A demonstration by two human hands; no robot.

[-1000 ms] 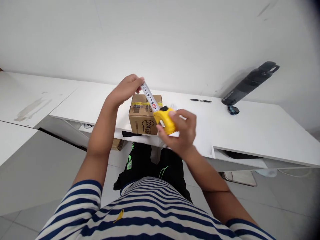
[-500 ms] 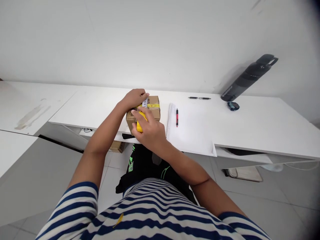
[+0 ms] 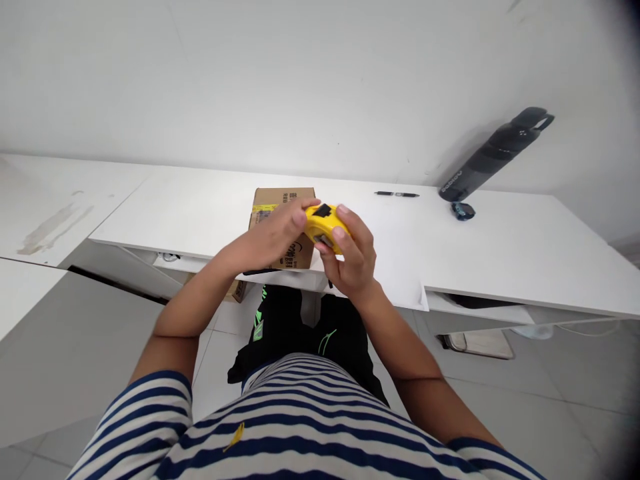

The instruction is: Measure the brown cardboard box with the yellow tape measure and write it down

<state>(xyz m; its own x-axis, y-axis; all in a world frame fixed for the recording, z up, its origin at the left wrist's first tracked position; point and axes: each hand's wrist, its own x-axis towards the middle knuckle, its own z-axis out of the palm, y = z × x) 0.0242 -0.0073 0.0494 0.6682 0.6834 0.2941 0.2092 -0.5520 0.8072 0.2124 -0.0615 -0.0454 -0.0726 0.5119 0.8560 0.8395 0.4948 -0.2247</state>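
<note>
A yellow tape measure (image 3: pixel 334 223) with black patches is held up in front of the cardboard box (image 3: pixel 285 195). My right hand (image 3: pixel 356 257) is closed around its right side, fingers curled over the case. At its left end, the thumb and fingertips of my left hand (image 3: pixel 275 230) pinch the case edge. No drawn-out blade shows between the hands. Printed with dark characters and crossed by yellow tape, the box stands at the desk's front edge, partly covered by my left hand.
White paper (image 3: pixel 400 283) lies right of the box. Farther back are a black pen (image 3: pixel 397 194), a small dark blue object (image 3: pixel 463 211) and a tall black bottle (image 3: pixel 493 157) by the wall. Below the white desk (image 3: pixel 525 247) is an open shelf.
The tape measure has come up off the box and moved right, its blade no longer showing across the top. My left hand has shifted from the box to the case. The box appears turned.
</note>
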